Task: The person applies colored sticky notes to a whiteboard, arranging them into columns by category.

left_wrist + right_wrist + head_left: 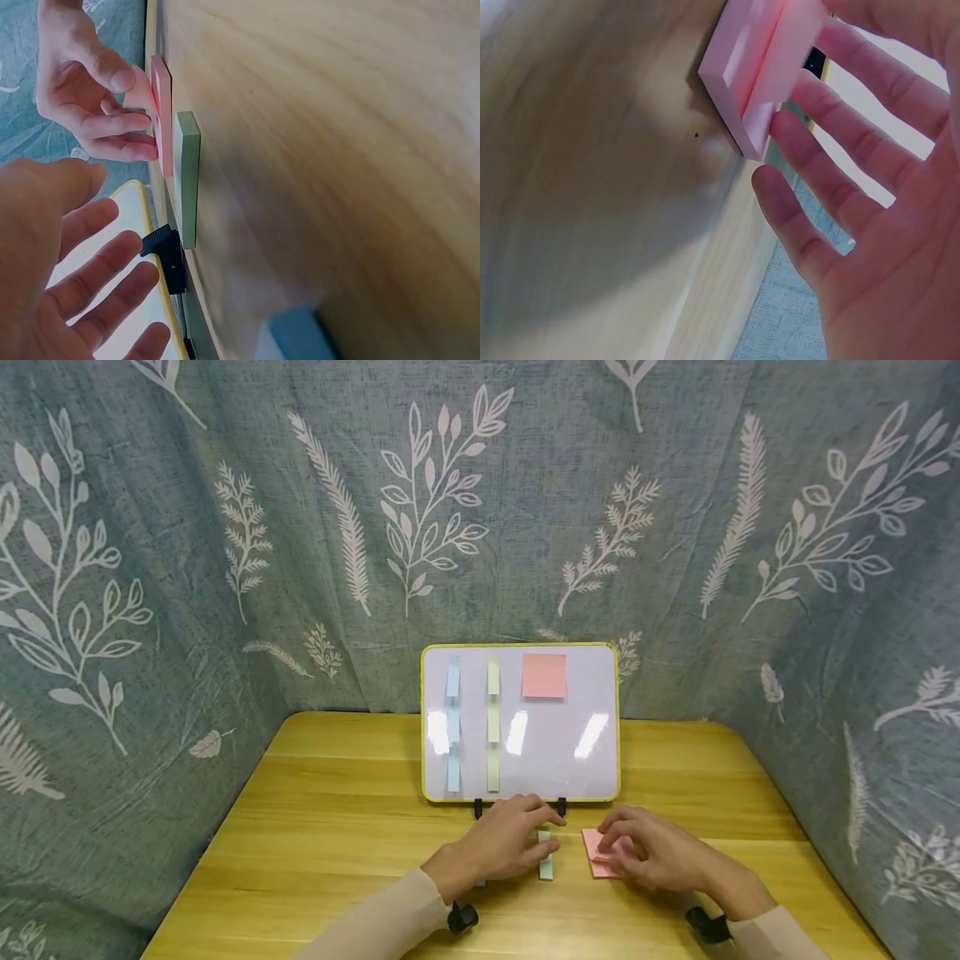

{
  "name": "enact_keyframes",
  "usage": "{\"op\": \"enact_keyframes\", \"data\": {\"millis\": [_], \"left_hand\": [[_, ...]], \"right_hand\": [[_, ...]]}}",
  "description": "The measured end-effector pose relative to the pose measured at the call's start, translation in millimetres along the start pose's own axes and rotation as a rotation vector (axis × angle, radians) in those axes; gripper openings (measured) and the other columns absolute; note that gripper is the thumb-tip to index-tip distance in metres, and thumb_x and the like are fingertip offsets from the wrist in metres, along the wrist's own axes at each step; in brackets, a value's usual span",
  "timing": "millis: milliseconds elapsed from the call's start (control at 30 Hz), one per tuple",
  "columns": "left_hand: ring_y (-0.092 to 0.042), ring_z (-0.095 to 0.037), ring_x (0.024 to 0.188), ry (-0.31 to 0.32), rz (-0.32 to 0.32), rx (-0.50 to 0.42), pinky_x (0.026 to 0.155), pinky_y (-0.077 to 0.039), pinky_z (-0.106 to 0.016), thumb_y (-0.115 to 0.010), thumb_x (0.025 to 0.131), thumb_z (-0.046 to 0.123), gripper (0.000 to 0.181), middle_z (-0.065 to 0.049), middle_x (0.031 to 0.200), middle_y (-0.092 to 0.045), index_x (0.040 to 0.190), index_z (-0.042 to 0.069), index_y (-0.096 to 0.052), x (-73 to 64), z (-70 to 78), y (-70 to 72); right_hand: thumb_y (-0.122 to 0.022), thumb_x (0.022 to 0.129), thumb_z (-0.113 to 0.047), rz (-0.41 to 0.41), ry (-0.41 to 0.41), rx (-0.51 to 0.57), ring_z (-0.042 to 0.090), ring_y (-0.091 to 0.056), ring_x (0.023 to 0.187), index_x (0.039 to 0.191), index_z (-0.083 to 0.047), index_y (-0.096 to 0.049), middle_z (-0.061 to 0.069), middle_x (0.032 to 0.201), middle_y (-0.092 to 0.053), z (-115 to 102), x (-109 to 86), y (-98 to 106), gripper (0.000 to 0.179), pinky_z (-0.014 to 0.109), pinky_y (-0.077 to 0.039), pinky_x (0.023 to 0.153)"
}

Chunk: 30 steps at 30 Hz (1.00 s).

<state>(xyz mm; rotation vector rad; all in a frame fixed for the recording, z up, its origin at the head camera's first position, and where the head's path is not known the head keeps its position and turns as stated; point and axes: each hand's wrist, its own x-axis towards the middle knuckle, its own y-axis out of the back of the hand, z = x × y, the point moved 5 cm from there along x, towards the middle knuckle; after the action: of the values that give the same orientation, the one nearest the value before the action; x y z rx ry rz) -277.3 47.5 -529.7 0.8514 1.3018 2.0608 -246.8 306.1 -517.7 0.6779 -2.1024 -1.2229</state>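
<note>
A pink sticky-note pad (591,840) lies on the wooden table, and my right hand (663,853) is over it. Thumb and fingertips pinch its top sheet (789,64), which bends up from the pad, as both wrist views show. My left hand (501,843) hovers above a narrow green sticky-note pad (187,180); its fingers are spread loosely and hold nothing. Below that hand is a blue pad (300,334), mostly hidden in the head view.
Behind the hands a yellow-framed whiteboard (577,714) leans on black stand feet (562,807). It bears a column of blue notes (453,677), a column of green notes (492,678) and one square pink note (543,676). A patterned curtain (525,527) surrounds the table (337,777).
</note>
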Motion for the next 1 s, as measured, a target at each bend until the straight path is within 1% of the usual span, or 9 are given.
{"op": "enact_keyframes", "data": {"millis": [133,233,367,567,700,767,900,1000], "left_hand": [[-0.073,-0.014,0.13,-0.004,0.004,-0.004,0.112,-0.062,-0.041,-0.072,0.118,0.039,0.036,0.004,0.148,-0.076,0.151,0.028,-0.076,-0.3,1.2,0.9],[-0.073,-0.015,0.13,-0.001,0.013,-0.006,0.112,-0.062,-0.042,-0.073,0.118,0.039,0.035,0.004,0.148,-0.076,0.151,0.027,-0.077,0.3,2.1,1.4],[-0.074,-0.014,0.13,0.013,0.027,0.009,0.112,-0.062,-0.041,-0.073,0.117,0.04,0.034,0.005,0.148,-0.077,0.149,0.029,-0.077,1.8,2.8,-0.1],[-0.074,-0.016,0.137,0.045,0.057,0.014,0.115,-0.061,-0.043,-0.076,0.115,0.043,0.034,0.005,0.147,-0.078,0.146,0.03,-0.079,5.2,8.4,-2.6],[-0.074,-0.018,0.137,0.098,0.058,-0.008,0.116,-0.059,-0.047,-0.078,0.113,0.048,0.038,0.006,0.145,-0.078,0.146,0.029,-0.08,9.6,15.2,-4.7],[-0.073,-0.019,0.136,0.133,0.047,-0.017,0.117,-0.058,-0.049,-0.08,0.111,0.052,0.042,0.006,0.143,-0.079,0.146,0.029,-0.08,12.8,18.6,-6.8],[-0.073,-0.016,0.133,0.206,0.032,-0.03,0.115,-0.056,-0.044,-0.085,0.104,0.059,0.05,0.008,0.139,-0.08,0.144,0.029,-0.081,20.8,23.7,-12.9],[-0.072,-0.014,0.134,0.253,0.025,-0.031,0.114,-0.055,-0.04,-0.088,0.1,0.063,0.054,0.011,0.14,-0.08,0.143,0.031,-0.081,25.4,26.4,-18.3]], "right_hand": [[-0.076,0.109,-0.004,0.007,-0.003,0.027,0.013,-0.076,0.111,0.11,-0.027,-0.084,0.0,0.124,-0.08,2,2.1,1,0.024,0.04,-0.067,0.092],[-0.077,0.108,-0.001,0.023,-0.011,0.026,0.013,-0.078,0.109,0.109,-0.026,-0.084,-0.002,0.121,-0.082,3,4.3,2,0.026,0.039,-0.068,0.09],[-0.08,0.107,-0.002,0.036,-0.036,0.021,0.011,-0.079,0.107,0.109,-0.024,-0.086,-0.003,0.117,-0.084,5,7.1,2,0.023,0.036,-0.068,0.088],[-0.082,0.109,-0.009,0.018,-0.129,0.048,0.008,-0.078,0.105,0.111,-0.024,-0.086,-0.005,0.116,-0.084,7,8.9,-1,0.015,0.036,-0.07,0.086],[-0.085,0.108,-0.011,0.031,-0.177,0.049,0.005,-0.078,0.102,0.11,-0.023,-0.086,-0.005,0.113,-0.084,8,8.8,-1,0.011,0.037,-0.071,0.085],[-0.086,0.107,-0.011,0.045,-0.19,0.053,0.005,-0.078,0.101,0.108,-0.021,-0.086,-0.004,0.112,-0.084,7,9.0,-2,0.01,0.039,-0.072,0.085],[-0.088,0.104,-0.009,0.059,-0.227,0.078,0.009,-0.081,0.101,0.106,-0.018,-0.085,-0.003,0.109,-0.086,7,9.1,-2,0.01,0.039,-0.073,0.085],[-0.088,0.105,-0.01,0.056,-0.263,0.104,0.014,-0.083,0.102,0.106,-0.018,-0.084,-0.003,0.108,-0.086,8,9.6,-3,0.009,0.037,-0.073,0.085]]}}
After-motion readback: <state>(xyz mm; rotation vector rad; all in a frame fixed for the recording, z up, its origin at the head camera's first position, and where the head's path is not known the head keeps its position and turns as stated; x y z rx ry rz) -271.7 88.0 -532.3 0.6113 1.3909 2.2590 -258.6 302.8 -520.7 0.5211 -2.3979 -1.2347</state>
